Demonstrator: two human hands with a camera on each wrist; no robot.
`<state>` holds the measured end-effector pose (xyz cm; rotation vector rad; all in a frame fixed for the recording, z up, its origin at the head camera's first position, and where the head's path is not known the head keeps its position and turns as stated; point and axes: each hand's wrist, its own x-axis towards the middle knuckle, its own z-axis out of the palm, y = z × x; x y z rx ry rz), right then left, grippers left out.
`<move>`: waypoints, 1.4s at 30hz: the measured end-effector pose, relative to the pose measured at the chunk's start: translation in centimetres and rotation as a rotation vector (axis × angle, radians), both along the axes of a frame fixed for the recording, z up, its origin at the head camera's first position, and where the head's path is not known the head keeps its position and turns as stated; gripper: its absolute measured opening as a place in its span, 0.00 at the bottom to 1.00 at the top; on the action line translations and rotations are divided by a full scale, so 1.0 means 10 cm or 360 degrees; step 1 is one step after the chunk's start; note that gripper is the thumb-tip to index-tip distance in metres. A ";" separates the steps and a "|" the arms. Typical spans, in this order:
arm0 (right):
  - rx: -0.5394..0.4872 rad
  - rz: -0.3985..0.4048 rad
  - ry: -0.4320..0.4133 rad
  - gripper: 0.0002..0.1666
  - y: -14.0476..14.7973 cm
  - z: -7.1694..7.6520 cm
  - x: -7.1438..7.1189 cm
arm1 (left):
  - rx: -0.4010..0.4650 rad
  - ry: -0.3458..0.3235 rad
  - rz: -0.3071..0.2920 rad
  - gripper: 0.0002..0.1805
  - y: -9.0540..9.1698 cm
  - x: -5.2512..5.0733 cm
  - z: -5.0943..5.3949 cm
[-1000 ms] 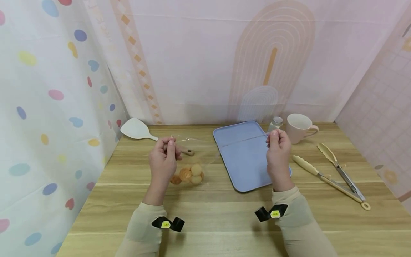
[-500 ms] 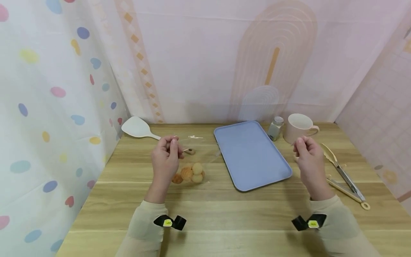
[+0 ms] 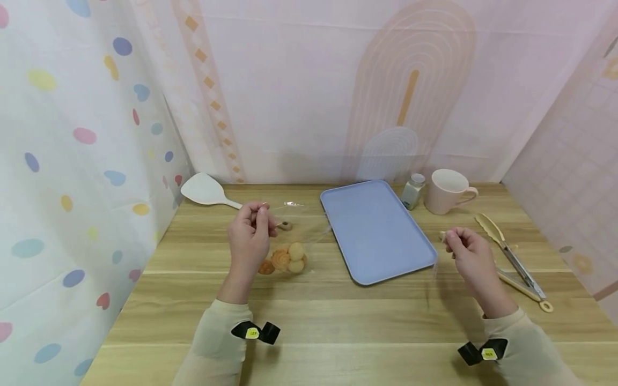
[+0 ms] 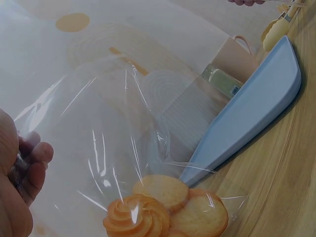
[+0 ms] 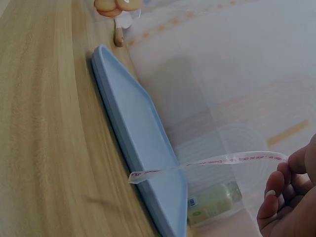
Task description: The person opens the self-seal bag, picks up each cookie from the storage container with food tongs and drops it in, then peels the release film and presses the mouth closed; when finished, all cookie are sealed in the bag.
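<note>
My left hand (image 3: 248, 236) pinches the top of a clear plastic bag (image 4: 101, 168). Inside its lower part are several cookies (image 4: 136, 217), some smooth and round, at least one swirled. In the right wrist view, my right hand (image 5: 291, 197) pinches one end of a thin clear plastic strip (image 5: 232, 159) with red printing. The strip's other end hangs loose, apart from the bag. This hand is above the table, right of the blue tray and in front of the tongs.
A flat blue tray (image 3: 379, 230) lies mid-table. Behind it to the right stand a small jar (image 3: 413, 192) and a pink mug (image 3: 445, 192). Yellow-tipped tongs (image 3: 521, 265) lie spread at the right. A white spatula (image 3: 203, 189) lies back left, its handle partly behind my left hand.
My right hand has moved right and lower, away from the bag. The strip, earlier stretched taut between bag and hand, now dangles free. My left hand has barely moved.
</note>
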<state>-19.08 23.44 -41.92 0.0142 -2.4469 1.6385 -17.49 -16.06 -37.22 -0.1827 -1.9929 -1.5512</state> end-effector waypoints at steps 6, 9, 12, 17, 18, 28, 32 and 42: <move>0.0287 0.0004 0.0341 0.14 -0.08 0.06 0.03 | -0.0027 0.0014 0.0015 0.09 0.00 0.00 0.00; 0.0520 -0.0014 0.0654 0.06 -0.13 0.08 0.02 | -0.0035 0.0012 0.0023 0.09 0.00 0.01 0.00; 0.0728 0.0097 0.0974 0.03 -0.21 0.05 0.02 | -0.0037 0.0007 0.0027 0.10 0.00 0.01 -0.01; 0.0946 0.0625 0.1252 0.02 -0.40 -0.19 0.08 | -0.0048 0.0026 0.0028 0.09 0.00 0.00 -0.01; 0.0981 0.0734 0.1248 0.02 -0.44 -0.25 0.10 | -0.0048 0.0031 0.0028 0.09 0.00 0.00 -0.01; 0.1204 0.1251 0.0746 0.05 -0.66 -0.48 0.37 | -0.0043 0.0052 0.0018 0.09 0.01 0.01 0.00; 0.1193 0.1312 0.0617 0.04 -0.68 -0.46 0.40 | -0.0021 0.0036 0.0011 0.09 0.01 0.01 0.00; 0.0723 0.1022 0.0677 0.11 -0.58 -0.24 0.23 | -0.0028 0.0024 0.0021 0.09 0.02 0.02 0.01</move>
